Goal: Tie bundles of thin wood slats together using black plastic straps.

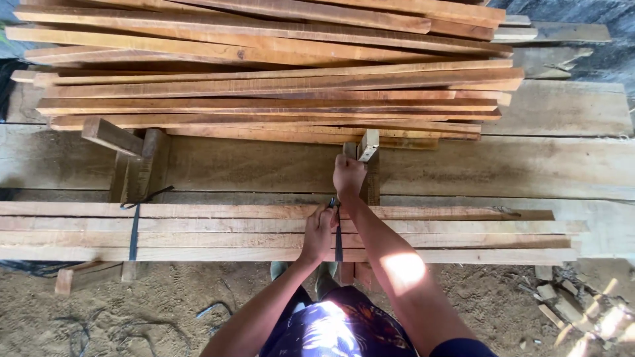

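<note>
A dark strap point(338, 241) is being held around a bundle of long sawn wooden slats point(463, 235), near the bundle's middle, where it runs down across the slats' faces to the lower edge. The bundle is being shown lying crosswise on wooden supports, just in front of the person. The strap's upper end is being pinched by the left hand point(319, 233), whose fingers are curled against the top slats beside the strap. The right hand point(348, 176) is being held closed in a fist just beyond the bundle; whether a strap end is being gripped inside it cannot be told. A second dark strap point(134, 231) is being seen already tied around the bundle toward its left end, its loose tail lying across a short wooden block point(142, 165). Behind the right hand an upright wooden post point(368, 147) is being seen. Farther back, a large loose stack of long slats point(278, 79) is being shown resting on wide grey planks point(569, 109). Below the bundle, sandy ground point(165, 311) with scraps of strap and wood offcuts is being shown.
</note>
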